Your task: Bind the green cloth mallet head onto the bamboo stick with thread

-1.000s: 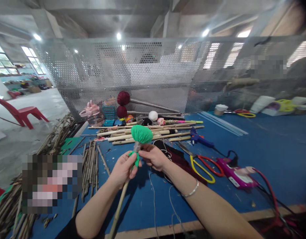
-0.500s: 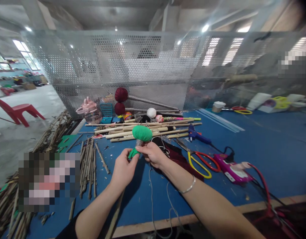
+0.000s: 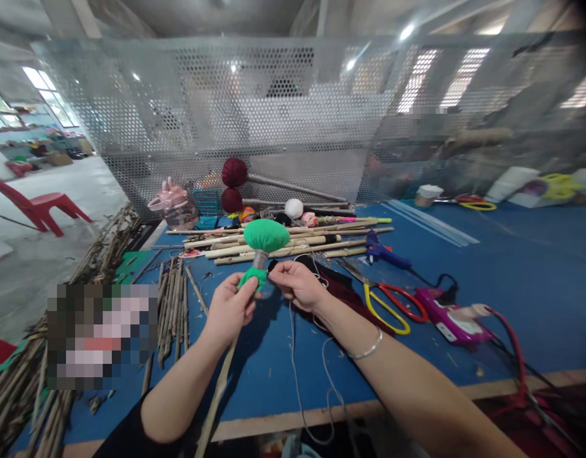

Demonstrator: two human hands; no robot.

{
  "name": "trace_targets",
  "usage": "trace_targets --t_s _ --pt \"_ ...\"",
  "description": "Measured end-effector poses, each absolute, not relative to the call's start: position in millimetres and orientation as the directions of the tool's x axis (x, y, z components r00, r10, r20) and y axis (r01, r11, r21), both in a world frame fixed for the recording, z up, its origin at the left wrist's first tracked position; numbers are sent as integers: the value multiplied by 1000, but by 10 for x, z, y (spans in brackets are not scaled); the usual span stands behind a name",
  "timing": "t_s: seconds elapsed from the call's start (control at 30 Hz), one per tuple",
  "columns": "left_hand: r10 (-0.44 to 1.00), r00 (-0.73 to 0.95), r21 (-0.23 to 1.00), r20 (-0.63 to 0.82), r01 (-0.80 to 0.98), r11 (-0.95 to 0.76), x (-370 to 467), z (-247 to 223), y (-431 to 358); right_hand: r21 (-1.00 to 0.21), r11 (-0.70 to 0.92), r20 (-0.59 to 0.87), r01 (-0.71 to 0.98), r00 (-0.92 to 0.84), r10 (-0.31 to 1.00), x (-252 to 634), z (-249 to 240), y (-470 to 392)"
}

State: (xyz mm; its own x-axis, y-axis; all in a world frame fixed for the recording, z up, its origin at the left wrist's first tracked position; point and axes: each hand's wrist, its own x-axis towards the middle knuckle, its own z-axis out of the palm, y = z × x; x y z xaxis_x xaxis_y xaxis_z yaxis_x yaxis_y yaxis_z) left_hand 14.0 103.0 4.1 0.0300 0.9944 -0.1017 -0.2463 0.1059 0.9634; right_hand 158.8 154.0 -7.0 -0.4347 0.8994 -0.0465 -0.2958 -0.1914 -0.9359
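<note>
A mallet with a green cloth-covered head [image 3: 266,235] stands tilted in front of me, grey string wound round its neck. My left hand [image 3: 228,312] is closed around the gathered green cloth below the winding. The mallet's wooden stick [image 3: 217,397] runs down from that hand past the table edge. Just right of the neck, my right hand [image 3: 299,286] is closed in a pinch on the grey string [image 3: 295,356], whose slack hangs in loops over the table edge. Its fingertips partly hide the string. Dark red cloth [image 3: 343,292] lies beyond my right wrist.
Scissors [image 3: 392,305] with red and yellow handles, a blue glue gun [image 3: 385,251] and a purple power strip [image 3: 452,318] lie to the right. Sticks [image 3: 173,305] lie left. Dark red mallets [image 3: 234,172] rest by the perforated metal screen [image 3: 293,133].
My right hand has moved off the mallet's neck and out to the right. The mallet has tilted slightly, its green head shifting left and up, and my left hand has slid nearer me.
</note>
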Motion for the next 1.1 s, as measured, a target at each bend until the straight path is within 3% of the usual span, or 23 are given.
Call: trace_targets --t_s 0.17,0.27,0.33,0.4,0.5,0.57,0.63,0.7,0.87,1.1 --pt "928 344 844 -146 -446 298 111 29 1024 -896 -219 -3 -387 -487 873 1618 -75 1557" --pt "865 440 775 -239 -451 443 96 -18 1067 -891 -277 -36 -358 -555 831 1646 -116 1567" --pt "854 385 791 -350 -368 490 101 -42 1081 -894 -312 -82 -322 -567 820 1645 -157 1583" --pt "892 207 859 -402 -252 446 123 -55 1063 -903 -313 -115 -295 -537 836 1622 -190 1596" --pt "979 -77 982 -189 12 190 180 -67 991 -919 -293 -141 -265 -474 869 1561 -191 1586" --pt "988 -148 977 32 211 0 210 -78 954 -933 -272 -142 -234 -454 880 1523 -159 1558" --pt "978 -151 948 145 305 -94 218 -86 952 -952 -229 -120 -201 -443 889 1504 -121 1529" --pt "985 -133 964 111 254 -75 198 -81 982 -971 -167 -81 -174 -418 905 1511 -89 1513" --pt "991 34 987 -129 -95 132 124 -17 1058 -982 -75 -2 -171 -391 920 1590 -44 1515" --pt "988 113 966 -101 -227 124 159 40 1010 -964 -84 31 -252 -421 906 1617 -17 1504"
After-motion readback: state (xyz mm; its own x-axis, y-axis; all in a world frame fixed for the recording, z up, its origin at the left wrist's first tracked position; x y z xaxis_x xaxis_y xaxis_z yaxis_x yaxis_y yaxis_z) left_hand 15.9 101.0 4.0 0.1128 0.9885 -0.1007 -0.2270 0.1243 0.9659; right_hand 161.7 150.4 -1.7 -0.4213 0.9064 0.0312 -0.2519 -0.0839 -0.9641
